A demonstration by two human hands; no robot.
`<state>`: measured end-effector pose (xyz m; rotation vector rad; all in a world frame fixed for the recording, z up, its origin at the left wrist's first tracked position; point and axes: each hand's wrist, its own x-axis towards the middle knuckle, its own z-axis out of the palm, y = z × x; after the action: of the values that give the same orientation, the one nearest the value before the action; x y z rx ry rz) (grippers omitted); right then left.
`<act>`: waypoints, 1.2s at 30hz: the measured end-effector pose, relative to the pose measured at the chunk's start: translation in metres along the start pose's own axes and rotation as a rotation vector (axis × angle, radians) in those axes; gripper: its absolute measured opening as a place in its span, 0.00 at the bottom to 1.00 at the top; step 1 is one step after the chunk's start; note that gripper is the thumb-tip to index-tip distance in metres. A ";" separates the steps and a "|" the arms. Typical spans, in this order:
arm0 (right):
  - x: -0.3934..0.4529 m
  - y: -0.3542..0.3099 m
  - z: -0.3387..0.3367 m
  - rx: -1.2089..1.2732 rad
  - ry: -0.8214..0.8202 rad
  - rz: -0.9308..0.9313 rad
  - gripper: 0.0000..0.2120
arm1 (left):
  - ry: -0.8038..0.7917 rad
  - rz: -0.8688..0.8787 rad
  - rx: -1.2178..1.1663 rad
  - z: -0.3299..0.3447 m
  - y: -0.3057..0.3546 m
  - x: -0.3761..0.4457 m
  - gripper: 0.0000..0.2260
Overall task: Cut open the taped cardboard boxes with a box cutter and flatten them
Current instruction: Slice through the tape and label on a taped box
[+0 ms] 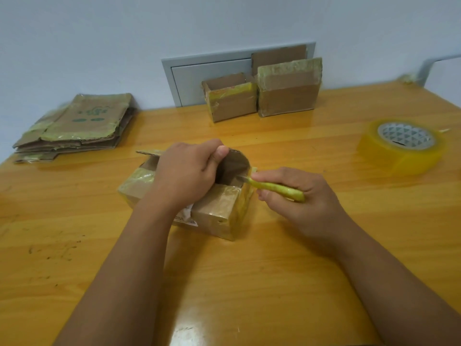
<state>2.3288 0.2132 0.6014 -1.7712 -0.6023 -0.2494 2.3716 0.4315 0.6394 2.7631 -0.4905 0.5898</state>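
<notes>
Sitting mid-table, the taped box (212, 208) has your left hand (184, 171) gripping its raised flap (234, 166), while your right hand (299, 196) clasps the box cutter (277, 188), blade at the right-hand edge. Flattened cardboard (74, 128) lies far left, two boxes (262, 96) far centre, tape roll (401, 146) right. Your left wrist hides the box's middle.

yellow-green box cutter (277, 189), brown box (214, 213)

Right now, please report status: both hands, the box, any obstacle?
Left hand grips a flap of the box. Right hand holds the box cutter, blade at the box's right corner. Box already open on top, not flattened. Nothing in the way.
</notes>
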 end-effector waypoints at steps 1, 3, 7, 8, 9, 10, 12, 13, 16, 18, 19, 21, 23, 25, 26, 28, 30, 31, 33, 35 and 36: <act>0.000 0.002 0.000 -0.072 -0.022 -0.039 0.15 | 0.004 0.008 -0.010 0.000 0.001 0.000 0.17; 0.001 0.004 -0.002 -0.160 -0.053 -0.085 0.17 | 0.009 0.037 -0.047 0.000 0.001 -0.002 0.18; 0.002 0.008 -0.010 -0.274 -0.015 -0.130 0.18 | -0.005 0.049 -0.093 0.001 -0.002 -0.004 0.17; 0.003 0.009 -0.012 -0.314 0.013 -0.142 0.18 | -0.009 0.047 -0.091 0.001 -0.002 -0.005 0.18; 0.003 0.009 -0.013 -0.345 0.038 -0.147 0.18 | -0.005 0.048 -0.085 0.001 -0.002 -0.005 0.18; 0.004 0.009 -0.013 -0.353 0.057 -0.148 0.18 | 0.009 0.052 -0.078 0.002 -0.002 -0.006 0.19; 0.003 0.008 -0.010 -0.305 0.072 -0.149 0.17 | 0.073 0.050 -0.071 0.004 -0.002 -0.007 0.19; 0.002 0.007 -0.008 -0.266 0.078 -0.143 0.17 | 0.134 0.035 -0.071 0.005 -0.003 -0.008 0.18; 0.000 0.003 -0.001 -0.114 0.100 -0.058 0.16 | 0.338 -0.046 -0.058 0.005 -0.004 -0.005 0.17; -0.001 0.000 0.003 -0.041 0.107 -0.002 0.16 | 0.374 -0.039 -0.046 0.006 -0.002 -0.004 0.15; -0.001 -0.002 0.005 -0.014 0.109 0.015 0.15 | 0.368 -0.020 -0.040 0.007 -0.001 -0.004 0.13; 0.000 -0.004 0.008 0.020 0.114 0.041 0.14 | 0.305 -0.011 -0.047 0.008 0.000 -0.005 0.11; 0.001 -0.004 0.010 0.031 0.128 0.061 0.13 | 0.142 -0.042 -0.050 0.009 -0.001 -0.004 0.16; 0.001 -0.002 0.011 0.047 0.158 0.081 0.12 | -0.060 -0.056 -0.017 0.011 -0.003 -0.001 0.21; 0.002 -0.001 0.011 0.060 0.178 0.092 0.12 | -0.148 -0.063 -0.005 0.012 -0.003 0.001 0.22; 0.003 0.001 0.010 0.079 0.218 0.117 0.12 | -0.259 -0.087 0.004 0.012 -0.003 0.005 0.26; 0.005 0.003 0.010 0.094 0.245 0.137 0.12 | -0.293 -0.100 0.017 0.012 -0.002 0.007 0.25; 0.005 0.003 0.010 0.110 0.253 0.147 0.11 | -0.294 -0.103 0.018 0.013 -0.002 0.007 0.24; 0.007 0.004 0.011 0.153 0.256 0.159 0.11 | -0.283 -0.121 0.000 0.015 -0.002 0.008 0.21; 0.009 0.004 0.013 0.189 0.244 0.162 0.11 | -0.258 -0.129 -0.018 0.017 -0.004 0.008 0.19; 0.009 0.004 0.014 0.201 0.229 0.156 0.11 | -0.236 -0.120 -0.016 0.018 -0.004 0.007 0.17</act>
<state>2.3367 0.2282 0.5978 -1.5597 -0.3118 -0.2689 2.3851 0.4275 0.6261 2.8365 -0.3719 0.2316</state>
